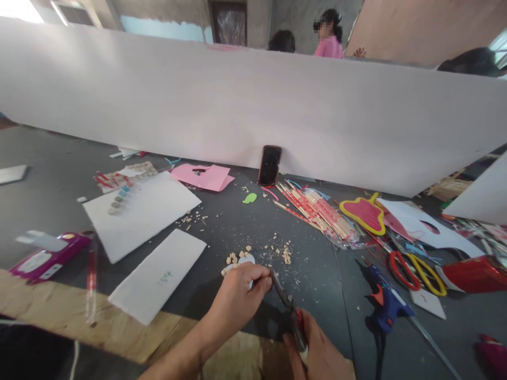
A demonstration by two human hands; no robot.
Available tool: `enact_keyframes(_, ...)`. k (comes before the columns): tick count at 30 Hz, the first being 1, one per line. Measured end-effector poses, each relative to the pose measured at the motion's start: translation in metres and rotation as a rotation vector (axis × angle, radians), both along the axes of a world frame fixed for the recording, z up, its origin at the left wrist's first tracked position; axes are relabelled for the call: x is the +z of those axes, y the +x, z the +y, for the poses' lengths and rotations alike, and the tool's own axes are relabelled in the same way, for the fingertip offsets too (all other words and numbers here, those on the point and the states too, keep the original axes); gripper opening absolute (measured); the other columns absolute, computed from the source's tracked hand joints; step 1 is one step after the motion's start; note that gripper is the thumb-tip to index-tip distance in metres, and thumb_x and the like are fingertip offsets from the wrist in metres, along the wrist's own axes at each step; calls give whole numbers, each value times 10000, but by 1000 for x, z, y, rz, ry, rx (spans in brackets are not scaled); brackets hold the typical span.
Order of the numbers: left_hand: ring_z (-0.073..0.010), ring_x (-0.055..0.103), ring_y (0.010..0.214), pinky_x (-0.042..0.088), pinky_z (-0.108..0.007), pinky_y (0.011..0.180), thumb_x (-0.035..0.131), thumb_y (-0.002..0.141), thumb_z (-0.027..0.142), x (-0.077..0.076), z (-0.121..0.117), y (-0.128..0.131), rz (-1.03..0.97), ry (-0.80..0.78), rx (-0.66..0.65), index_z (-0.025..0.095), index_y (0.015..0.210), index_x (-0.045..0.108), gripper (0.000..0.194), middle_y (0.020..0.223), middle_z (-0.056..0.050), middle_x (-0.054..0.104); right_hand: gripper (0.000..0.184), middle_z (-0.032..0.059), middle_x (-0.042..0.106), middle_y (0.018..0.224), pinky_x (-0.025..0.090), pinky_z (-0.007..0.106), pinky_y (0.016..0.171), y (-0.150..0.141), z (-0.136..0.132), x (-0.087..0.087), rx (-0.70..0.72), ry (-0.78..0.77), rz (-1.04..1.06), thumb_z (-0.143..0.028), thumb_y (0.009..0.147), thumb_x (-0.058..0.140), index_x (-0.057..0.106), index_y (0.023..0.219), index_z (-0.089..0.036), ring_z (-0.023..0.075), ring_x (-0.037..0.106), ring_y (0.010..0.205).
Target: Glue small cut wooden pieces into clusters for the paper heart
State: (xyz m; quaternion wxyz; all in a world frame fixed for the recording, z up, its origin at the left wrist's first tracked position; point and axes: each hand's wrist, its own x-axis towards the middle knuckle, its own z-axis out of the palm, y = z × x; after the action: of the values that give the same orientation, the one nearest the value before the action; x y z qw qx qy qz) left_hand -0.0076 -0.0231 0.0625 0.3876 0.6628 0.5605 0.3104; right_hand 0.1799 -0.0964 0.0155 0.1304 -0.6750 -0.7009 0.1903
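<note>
Right hand [325, 351] holds cutters [289, 301] slanting away leftward, jaws foremost.

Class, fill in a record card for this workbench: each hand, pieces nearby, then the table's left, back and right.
Right hand: grips a plier-like tool
Left hand: at the tool's tip; anything pinched is unclear
Nearby: small pale pieces scattered on dark tabletop
Table left: white card with handwriting
Table back: phone leaning against white panel
Table right: blue glue gun, pale sticks
</note>
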Motion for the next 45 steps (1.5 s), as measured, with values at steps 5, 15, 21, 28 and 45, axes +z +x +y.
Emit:
enact_keyframes(5,-154,585,712,412,-229,654,506,823,219,-4,-1,1,-10,36,53,210,787,664,163,733,-2,636,360,95,707,1074,521,303,753,-2,-4,0,-5,33,-5,-301,867,443,545,1200,-212,243,679,965)
enact_keyframes(15,-133,508,640,355,-224,607,446,850,180,7,-8,-4,84,146,-15,189,616,573,266,609,17,511,480,152,648,1198,505,312,887,11,-4,-14,110,-15,44,-323,861,498,486,1292,-111,240,617,1102)
enact_keyframes(21,-139,542,643,376,-226,612,445,848,207,8,-4,-2,92,119,-58,194,611,557,263,614,15,536,493,167,626,1227,497,320,898,9,-7,-11,89,-62,64,-330,865,463,473,1304,-106,242,605,1116)
enact_keyframes(28,-177,651,735,454,-225,638,463,851,359,-18,0,-5,97,65,-32,233,803,662,240,766,11,703,493,157,634,1191,461,370,922,-10,-14,19,-9,-82,3,-347,853,472,485,1289,-116,263,592,1088)
enact_keyframes(45,-149,569,664,398,-217,621,419,880,273,2,-1,-9,84,69,-96,193,655,597,298,647,6,581,448,163,635,1196,473,337,920,-4,-14,-1,66,48,31,-276,865,446,482,1274,-99,236,599,1089)
